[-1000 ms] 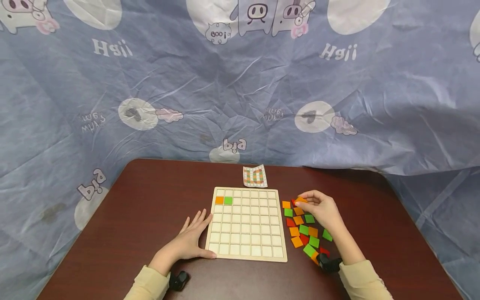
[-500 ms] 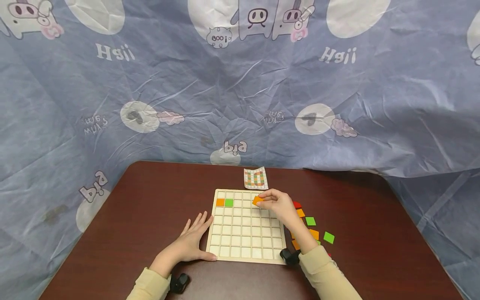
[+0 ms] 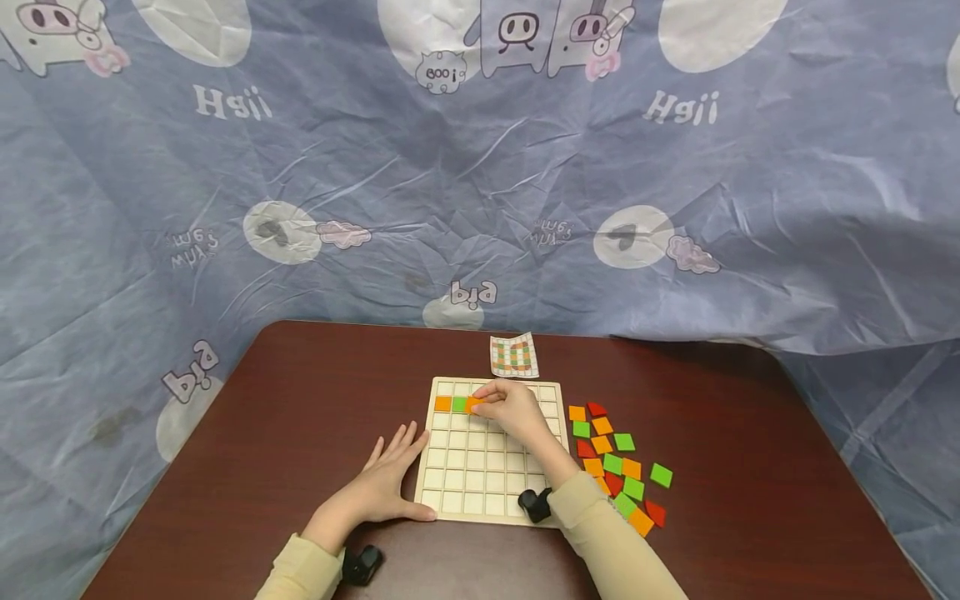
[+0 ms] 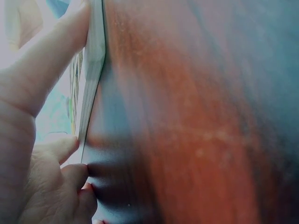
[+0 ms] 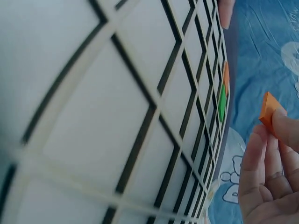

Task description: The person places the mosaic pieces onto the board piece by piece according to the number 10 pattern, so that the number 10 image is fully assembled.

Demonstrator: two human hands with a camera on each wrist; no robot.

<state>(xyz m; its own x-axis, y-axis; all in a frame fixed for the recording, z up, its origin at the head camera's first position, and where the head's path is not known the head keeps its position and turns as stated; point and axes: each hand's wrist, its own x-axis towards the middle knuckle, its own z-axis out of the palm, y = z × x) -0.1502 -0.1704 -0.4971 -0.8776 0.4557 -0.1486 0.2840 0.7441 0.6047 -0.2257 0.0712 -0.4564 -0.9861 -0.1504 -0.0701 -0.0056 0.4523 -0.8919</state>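
A pale wooden grid board (image 3: pixel 474 458) lies on the table, with an orange tile (image 3: pixel 443 403) and a green tile (image 3: pixel 459 404) side by side in its second row from the back. My right hand (image 3: pixel 516 412) pinches another orange square tile (image 5: pixel 268 109) between thumb and fingertips, close over the cell right of the green one. In the right wrist view the held tile is tilted. My left hand (image 3: pixel 378 487) spreads its fingers along the board's left side, thumb at the near left corner; the left wrist view shows the thumb (image 4: pixel 60 51) against the board's edge.
Right of the board lie several loose tiles, among them orange squares (image 3: pixel 632 468), green squares (image 3: pixel 662 476) and red pieces (image 3: pixel 655 513). A small paper card with a coloured grid (image 3: pixel 513 357) lies behind the board. A patterned blue cloth (image 3: pixel 420 167) hangs behind the dark table (image 3: pixel 330 375).
My right hand has carried the orange tile left from the loose tiles, across the board to beside the green tile. My left hand has stayed at the board's left side.
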